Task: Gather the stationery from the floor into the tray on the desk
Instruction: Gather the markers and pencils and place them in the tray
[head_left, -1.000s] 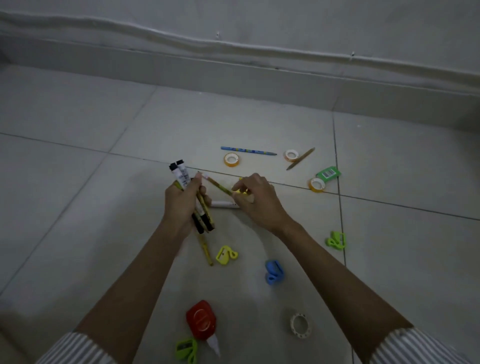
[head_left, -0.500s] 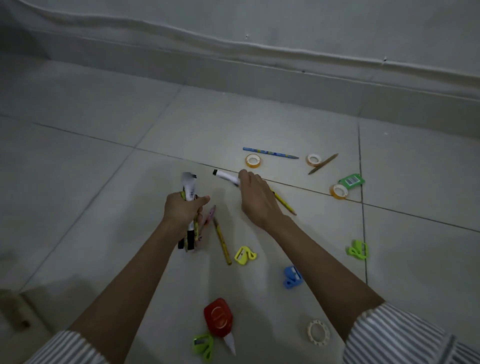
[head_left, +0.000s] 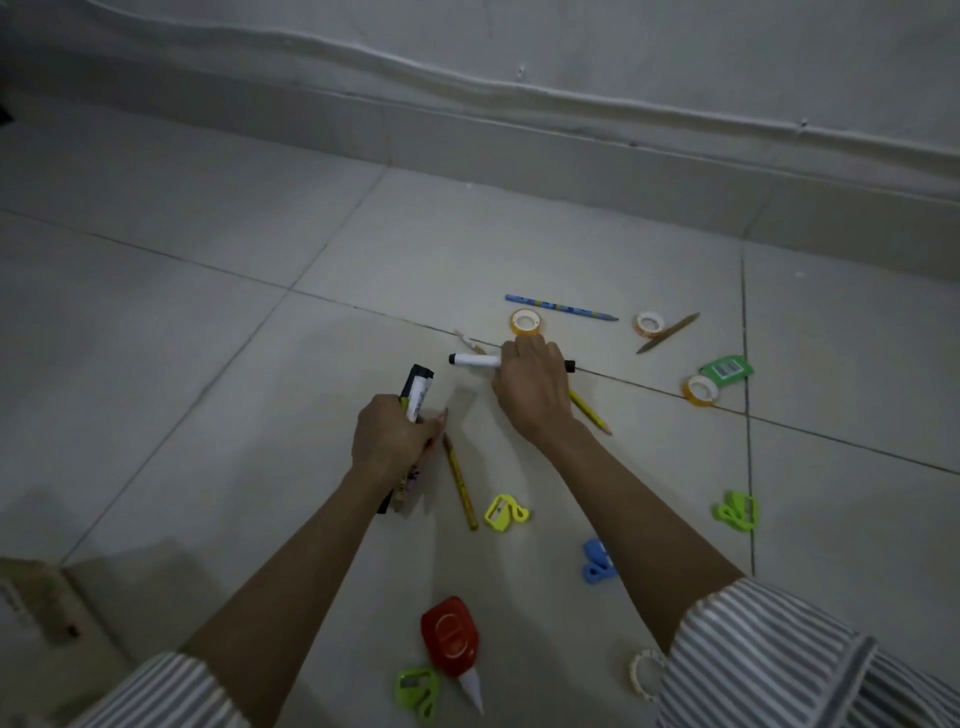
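Gripping a marker (head_left: 472, 360), right hand (head_left: 530, 387), grey tiled floor (head_left: 208, 364), skirting (head_left: 571, 171) beyond

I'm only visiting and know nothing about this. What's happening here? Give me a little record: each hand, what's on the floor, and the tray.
Left hand: grips a bundle of markers and pencils
Right hand: fingers curled round a white marker
On the floor: tape rolls, sharpeners, red glue bottle, blue pencil, other loose pencils
Tray: not in view
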